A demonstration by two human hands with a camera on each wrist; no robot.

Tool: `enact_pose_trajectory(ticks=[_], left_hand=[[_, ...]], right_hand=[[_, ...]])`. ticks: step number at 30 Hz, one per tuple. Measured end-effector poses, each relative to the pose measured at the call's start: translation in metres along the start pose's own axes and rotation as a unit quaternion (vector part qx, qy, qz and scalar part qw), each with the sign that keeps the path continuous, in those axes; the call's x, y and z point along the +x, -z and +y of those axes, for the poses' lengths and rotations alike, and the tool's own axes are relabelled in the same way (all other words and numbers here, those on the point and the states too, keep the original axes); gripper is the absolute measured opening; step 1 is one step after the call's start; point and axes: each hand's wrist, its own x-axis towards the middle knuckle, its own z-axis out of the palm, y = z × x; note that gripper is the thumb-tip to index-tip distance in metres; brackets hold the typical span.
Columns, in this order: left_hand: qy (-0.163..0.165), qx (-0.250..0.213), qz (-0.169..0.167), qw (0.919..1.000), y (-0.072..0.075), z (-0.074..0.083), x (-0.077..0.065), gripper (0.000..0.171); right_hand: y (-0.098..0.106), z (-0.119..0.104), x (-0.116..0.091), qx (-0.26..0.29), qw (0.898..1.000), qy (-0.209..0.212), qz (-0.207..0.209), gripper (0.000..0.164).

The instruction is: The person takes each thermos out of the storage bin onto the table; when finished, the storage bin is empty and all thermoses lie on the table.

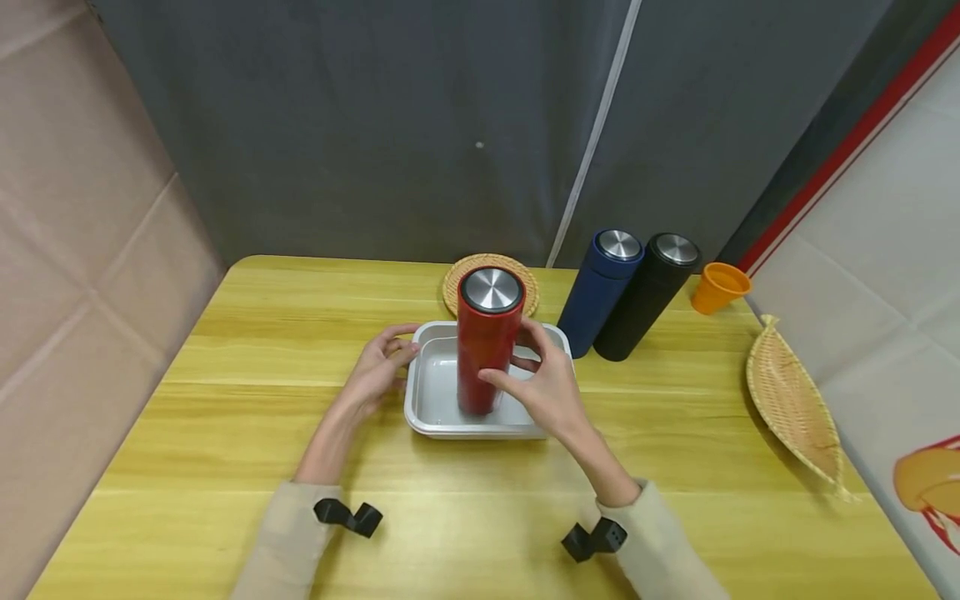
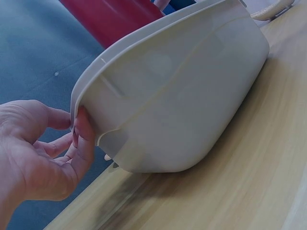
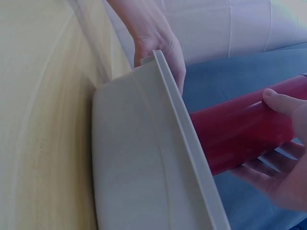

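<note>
A red vacuum flask (image 1: 477, 350) with a silver-topped lid stands upright in a light grey rectangular basin (image 1: 438, 431). My right hand (image 1: 553, 385) grips the flask from its right side, thumb across the front and fingers behind. In the right wrist view the flask's lower end (image 3: 206, 143) goes down behind the basin wall, which hides its base. My left hand (image 1: 377, 371) is at the basin's left end. The left wrist view shows that hand (image 2: 45, 153) pinching the basin rim (image 2: 88, 79) between thumb and fingers.
Right of the basin stand a blue flask (image 1: 600, 292) and a black flask (image 1: 647, 296), side by side. An orange cup (image 1: 720, 287) and a woven leaf-shaped basket (image 1: 791, 396) lie farther right. A round woven mat (image 1: 461, 271) sits behind the basin on the wooden table (image 1: 247, 367).
</note>
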Motion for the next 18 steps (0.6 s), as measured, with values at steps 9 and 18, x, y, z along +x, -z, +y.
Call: enact_pose_trajectory(ticks=[9,18], left_hand=[[0.000,0.004,0.000,1.0000,-0.001,-0.001,0.000,0.039],[0.000,0.003,-0.001,1.0000,0.001,-0.001,0.000,0.040]], right_hand=[[0.015,-0.004,0.003,-0.004,0.999,0.035,0.020,0.069],[0.031,-0.013,0.007,-0.013,0.998,0.052,0.039,0.063]])
